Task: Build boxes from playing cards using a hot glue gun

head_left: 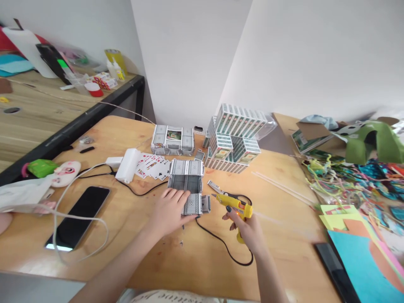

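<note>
My right hand (pixel 241 223) is wrapped round a yellow hot glue gun (pixel 235 203), its nozzle pointing left toward a box-like structure built from grey patterned playing cards (pixel 186 168). My left hand (pixel 172 206) rests over the near left side of that structure, fingers on top and thumb along its front edge, gripping it. A small grey card piece (pixel 206 203) sticks out at the structure's right side. The glue gun's nozzle is apart from it. Scissors (pixel 216 187) lie just behind the gun, their handles partly hidden by it.
Behind stand a second card box (pixel 173 141) and stacked card packs (pixel 238 122). Loose playing cards (pixel 153 165), a white power strip (pixel 128 165) and a phone (pixel 78 216) lie to the left, with cables across the table. Coloured paper (pixel 353 252) and yarn (pixel 328 172) are at right.
</note>
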Demonstrator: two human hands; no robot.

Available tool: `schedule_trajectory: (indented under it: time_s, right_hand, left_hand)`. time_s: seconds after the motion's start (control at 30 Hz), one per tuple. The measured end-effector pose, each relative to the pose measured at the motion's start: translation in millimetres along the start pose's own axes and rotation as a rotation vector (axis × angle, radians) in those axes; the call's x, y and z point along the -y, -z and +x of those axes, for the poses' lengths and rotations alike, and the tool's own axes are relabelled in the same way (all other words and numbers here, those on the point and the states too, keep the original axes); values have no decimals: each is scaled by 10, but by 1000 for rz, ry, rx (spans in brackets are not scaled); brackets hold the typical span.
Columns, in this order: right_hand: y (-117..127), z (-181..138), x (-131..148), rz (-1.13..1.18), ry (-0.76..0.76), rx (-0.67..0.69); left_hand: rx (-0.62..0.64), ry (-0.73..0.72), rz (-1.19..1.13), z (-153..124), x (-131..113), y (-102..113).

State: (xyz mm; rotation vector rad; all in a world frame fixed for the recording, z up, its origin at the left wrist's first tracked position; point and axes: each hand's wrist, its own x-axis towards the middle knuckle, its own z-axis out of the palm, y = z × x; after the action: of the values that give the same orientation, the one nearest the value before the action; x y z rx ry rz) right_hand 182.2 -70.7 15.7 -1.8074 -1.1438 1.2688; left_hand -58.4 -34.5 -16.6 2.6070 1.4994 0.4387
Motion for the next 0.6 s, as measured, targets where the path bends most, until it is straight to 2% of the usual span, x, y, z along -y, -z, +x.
schedule_trajectory:
  time_s: [0.1, 0.37, 0.6]
  right_hand:
    - [20, 21, -44, -52, -33, 35]
    - [-72, 170, -199, -43, 43, 107]
    - [-26, 226, -135, -310, 51, 79]
  left_hand:
    - [24, -1, 10, 0, -4, -6]
    - [25, -36, -11, 60, -139, 119]
    - [85, 7, -29, 165, -249, 102]
